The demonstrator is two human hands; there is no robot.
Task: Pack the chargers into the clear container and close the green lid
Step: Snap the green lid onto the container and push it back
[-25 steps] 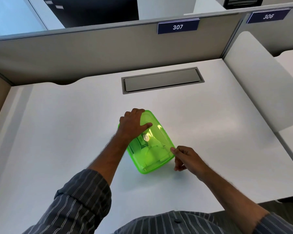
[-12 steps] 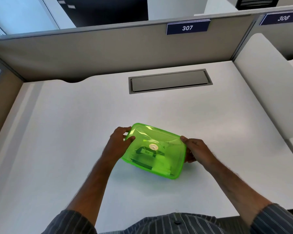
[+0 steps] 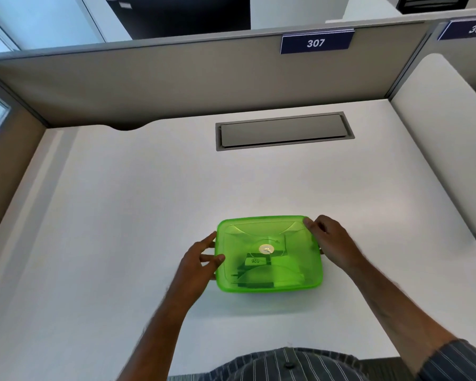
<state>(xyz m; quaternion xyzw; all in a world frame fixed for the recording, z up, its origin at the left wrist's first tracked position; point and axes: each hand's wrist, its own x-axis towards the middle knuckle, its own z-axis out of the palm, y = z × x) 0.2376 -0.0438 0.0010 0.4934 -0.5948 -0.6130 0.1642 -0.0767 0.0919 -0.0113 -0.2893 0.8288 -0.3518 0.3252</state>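
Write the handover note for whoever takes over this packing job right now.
Left hand: open, fingers spread against the lid's left edge, thumb on the rim.
Right hand: fingers at the far right corner and right edge of the lid; grip not clear.
Green lid: sits on the container, on the desk in front of the person.
Chargers: dark shapes show through the lid, so they are inside.
Done: packing, lid placed.
Left: press round the rim if needed; a full seal cannot be confirmed from this view.

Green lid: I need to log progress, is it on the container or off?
On: the green lid covers the container, both hands at its sides.
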